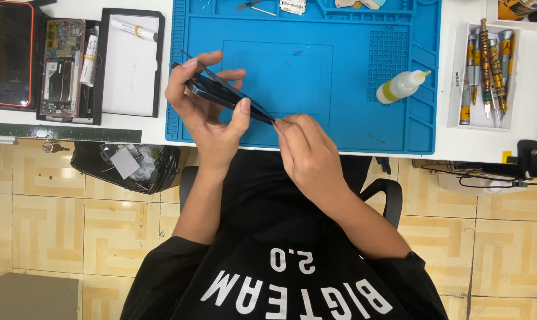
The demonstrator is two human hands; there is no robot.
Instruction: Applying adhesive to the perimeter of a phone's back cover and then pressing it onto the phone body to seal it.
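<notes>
Gripping the dark phone (pixel 224 93) edge-up over the blue mat (pixel 363 89), the left hand (pixel 206 109) clamped it; the right hand (pixel 304 148) pinched its lower corner, seemingly prying. Next called for steady, gentle leverage.

Single view from my head, looking steeply down and close; blue mat (pixel 351 71) at twelve o'clock, my lap and floor at six.
</notes>
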